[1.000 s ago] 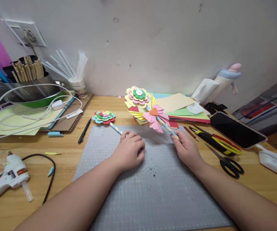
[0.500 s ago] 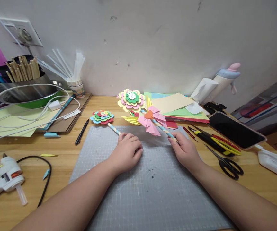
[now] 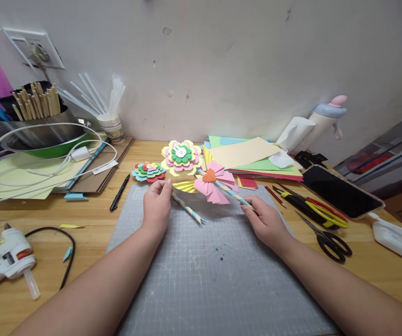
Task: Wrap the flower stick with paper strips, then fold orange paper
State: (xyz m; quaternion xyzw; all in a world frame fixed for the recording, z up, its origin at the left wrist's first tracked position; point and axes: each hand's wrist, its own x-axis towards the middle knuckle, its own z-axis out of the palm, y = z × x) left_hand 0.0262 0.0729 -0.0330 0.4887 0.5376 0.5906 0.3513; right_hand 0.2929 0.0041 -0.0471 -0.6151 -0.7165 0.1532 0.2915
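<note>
My right hand [image 3: 266, 219] is closed round the lower end of a blue-and-cream striped stem. This stem bears a layered paper flower [image 3: 182, 156] with a white rabbit-like face in its centre, yellow folded leaves, and a pink pleated paper bow [image 3: 218, 184] with an orange heart. With fingers curled, my left hand [image 3: 156, 205] is beside the tip of the lower yellow leaf [image 3: 185, 186]; what its fingertips pinch, if anything, is hidden. Behind it lies a smaller multicoloured paper flower [image 3: 148, 171], whose striped stem [image 3: 189, 209] runs past the hand onto the grey cutting mat [image 3: 201, 280].
Left are a glue gun [image 3: 14, 256], a black pen [image 3: 119, 192], a white cable and a cup of glue sticks [image 3: 112, 126]. Coloured paper [image 3: 246, 151] lies at the back. Scissors [image 3: 332, 240], pliers [image 3: 309, 210] and a phone [image 3: 343, 189] are at right.
My left hand has moved left and up, uncovering the lower stem of the multicoloured flower. The flower in my right hand has tipped slightly left and down.
</note>
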